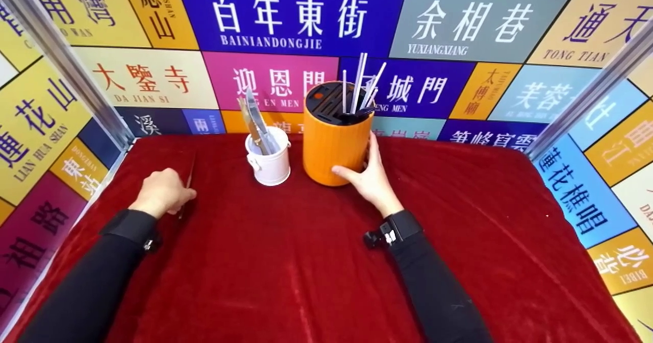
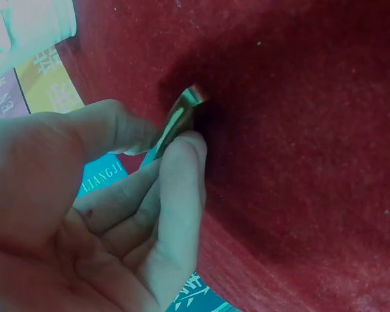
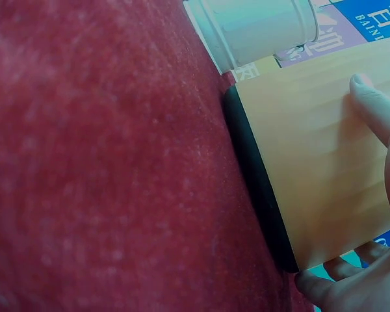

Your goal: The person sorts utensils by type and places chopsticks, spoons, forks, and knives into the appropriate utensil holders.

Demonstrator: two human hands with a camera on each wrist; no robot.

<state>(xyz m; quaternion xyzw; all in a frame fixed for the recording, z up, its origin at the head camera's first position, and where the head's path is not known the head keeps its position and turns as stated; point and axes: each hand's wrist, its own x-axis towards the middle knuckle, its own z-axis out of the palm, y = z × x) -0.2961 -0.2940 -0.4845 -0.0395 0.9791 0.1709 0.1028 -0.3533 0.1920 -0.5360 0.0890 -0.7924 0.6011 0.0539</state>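
My left hand [image 1: 162, 192] pinches a thin, shiny metal utensil [image 2: 187, 101] between thumb and fingers, at the left of the red cloth. It shows nearly edge-on, so its kind is unclear. My right hand [image 1: 375, 177] grips the lower right side of an orange cylindrical knife block [image 1: 334, 151], thumb in front and fingers round the side. The block stands upright; its black slotted top holds several slim metal sticks [image 1: 358, 85] and a dark piece at the right. Left of it, a small white bucket [image 1: 270, 167] holds several upright pieces of cutlery [image 1: 257, 123], some silver, some gold-toned.
Red velvety cloth [image 1: 285, 261] covers the table. Behind it and along both sides stand panels with coloured, lettered blocks [image 1: 296, 16]. Metal posts mark the left corner [image 1: 86, 72] and the right corner [image 1: 586, 93].
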